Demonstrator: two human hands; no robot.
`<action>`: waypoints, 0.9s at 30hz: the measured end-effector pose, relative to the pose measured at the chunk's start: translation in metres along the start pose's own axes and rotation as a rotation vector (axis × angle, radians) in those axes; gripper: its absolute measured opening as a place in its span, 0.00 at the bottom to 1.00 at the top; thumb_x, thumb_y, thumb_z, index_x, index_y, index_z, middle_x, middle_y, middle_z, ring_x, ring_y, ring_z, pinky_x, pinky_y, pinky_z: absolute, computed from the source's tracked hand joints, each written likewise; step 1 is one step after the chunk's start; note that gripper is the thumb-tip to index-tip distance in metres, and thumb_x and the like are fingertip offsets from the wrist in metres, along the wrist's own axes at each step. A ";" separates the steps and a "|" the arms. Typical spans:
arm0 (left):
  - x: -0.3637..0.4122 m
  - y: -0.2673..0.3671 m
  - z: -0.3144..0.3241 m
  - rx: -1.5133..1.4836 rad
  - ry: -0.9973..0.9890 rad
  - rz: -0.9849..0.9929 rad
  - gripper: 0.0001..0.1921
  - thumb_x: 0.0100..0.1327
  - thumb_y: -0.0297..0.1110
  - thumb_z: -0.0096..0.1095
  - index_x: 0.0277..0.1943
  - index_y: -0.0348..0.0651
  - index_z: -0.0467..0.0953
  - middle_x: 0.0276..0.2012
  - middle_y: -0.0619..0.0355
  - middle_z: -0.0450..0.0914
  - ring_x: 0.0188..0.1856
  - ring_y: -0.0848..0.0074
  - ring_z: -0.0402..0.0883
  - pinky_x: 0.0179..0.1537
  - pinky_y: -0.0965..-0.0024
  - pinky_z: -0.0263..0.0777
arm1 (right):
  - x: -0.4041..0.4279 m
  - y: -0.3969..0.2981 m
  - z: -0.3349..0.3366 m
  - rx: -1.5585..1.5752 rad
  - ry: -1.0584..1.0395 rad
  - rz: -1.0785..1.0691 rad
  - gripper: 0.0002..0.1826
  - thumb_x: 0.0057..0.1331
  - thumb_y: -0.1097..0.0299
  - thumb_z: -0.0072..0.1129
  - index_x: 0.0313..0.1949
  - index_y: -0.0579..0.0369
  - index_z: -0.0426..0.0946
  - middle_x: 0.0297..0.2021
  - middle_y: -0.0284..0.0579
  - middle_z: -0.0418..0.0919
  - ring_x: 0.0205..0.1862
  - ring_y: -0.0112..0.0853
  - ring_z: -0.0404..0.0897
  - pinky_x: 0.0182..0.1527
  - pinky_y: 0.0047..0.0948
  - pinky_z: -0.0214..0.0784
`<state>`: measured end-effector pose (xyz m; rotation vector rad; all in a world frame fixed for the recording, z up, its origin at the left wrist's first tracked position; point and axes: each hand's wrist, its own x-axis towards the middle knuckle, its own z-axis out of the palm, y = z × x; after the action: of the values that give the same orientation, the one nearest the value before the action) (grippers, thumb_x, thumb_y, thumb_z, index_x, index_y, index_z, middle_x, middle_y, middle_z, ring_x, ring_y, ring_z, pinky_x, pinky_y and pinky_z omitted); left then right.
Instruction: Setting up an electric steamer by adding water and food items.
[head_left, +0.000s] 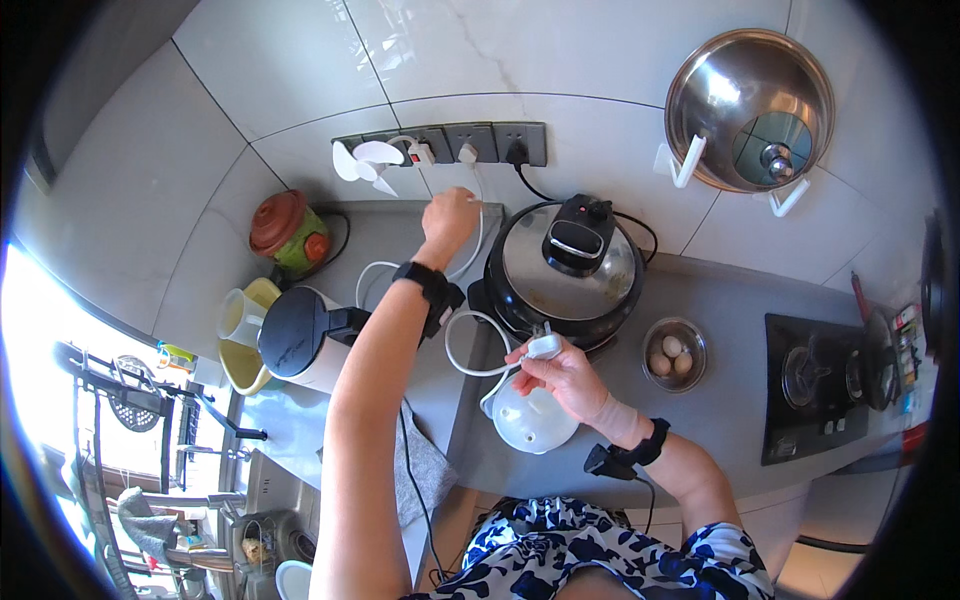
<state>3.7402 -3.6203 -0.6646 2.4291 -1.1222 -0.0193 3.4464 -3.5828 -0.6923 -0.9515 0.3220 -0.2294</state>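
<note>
In my right hand (559, 379) is a white electrical plug (544, 346), its metal pins pointing up and away from me. A white cord (469, 369) loops from it beside a small round appliance with a translucent domed lid (534, 420), partly hidden under this hand. My left hand (450, 217) reaches toward the wall, below the dark socket strip (514, 133). Its curled fingers are right by another white cord (480, 236), which hangs from a white plug (468, 153) in the strip; whether they grip it is unclear.
A black electric pot (517, 289) with a metal lid stands near the wall. Eggs fill part of a steel bowl (694, 367) to its right, before a gas hob (814, 382). Left are an electric kettle (292, 334) and a green-and-red pot (289, 232). A white fan (367, 161) projects near the sockets.
</note>
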 end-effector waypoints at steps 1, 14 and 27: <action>0.015 -0.008 0.009 -0.060 0.059 -0.040 0.19 0.57 0.44 0.59 0.48 0.45 0.81 0.41 0.48 0.83 0.45 0.55 0.81 0.49 0.57 0.72 | -0.002 0.002 -0.001 -0.005 0.006 -0.001 0.08 0.68 0.74 0.52 0.46 0.57 0.70 0.45 0.48 0.77 0.36 0.30 0.80 0.41 0.30 0.75; 0.100 -0.015 0.066 -0.428 0.412 -0.206 0.22 0.57 0.43 0.66 0.45 0.34 0.70 0.43 0.43 0.78 0.46 0.50 0.77 0.47 0.54 0.69 | -0.007 0.014 -0.007 0.048 0.074 0.044 0.09 0.68 0.75 0.52 0.48 0.57 0.71 0.45 0.52 0.78 0.36 0.33 0.81 0.41 0.32 0.76; 0.087 -0.026 0.057 -0.381 0.406 -0.153 0.17 0.51 0.35 0.63 0.40 0.32 0.72 0.40 0.40 0.76 0.44 0.48 0.77 0.47 0.53 0.70 | -0.012 0.024 0.007 0.055 0.104 0.022 0.10 0.68 0.72 0.54 0.46 0.61 0.69 0.45 0.49 0.79 0.35 0.28 0.81 0.40 0.27 0.76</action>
<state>3.8051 -3.6919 -0.7110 2.0488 -0.6791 0.1867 3.4394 -3.5597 -0.7066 -0.8828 0.4199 -0.2673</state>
